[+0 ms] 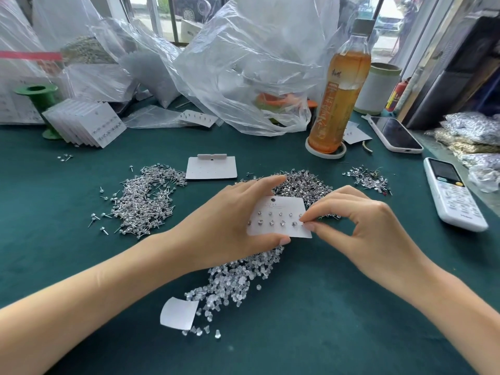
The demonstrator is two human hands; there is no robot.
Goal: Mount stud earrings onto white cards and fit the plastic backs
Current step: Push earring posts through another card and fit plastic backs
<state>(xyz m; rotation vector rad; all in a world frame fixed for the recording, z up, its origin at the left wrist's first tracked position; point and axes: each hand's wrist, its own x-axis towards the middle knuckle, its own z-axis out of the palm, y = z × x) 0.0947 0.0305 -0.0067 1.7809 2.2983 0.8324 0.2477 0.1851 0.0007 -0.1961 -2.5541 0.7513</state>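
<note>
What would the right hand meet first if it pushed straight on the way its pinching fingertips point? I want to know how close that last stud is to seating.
Probably the white card: the right hand pinches at its right edge, pointing left, and the left hand holds it.

One head-worn wide-angle view looks forward and down, close over the table (81,266).

green table (81,266) carries stud piles (146,201), plastic backs (232,282), blank card (211,167), bottle (338,87).
</note>
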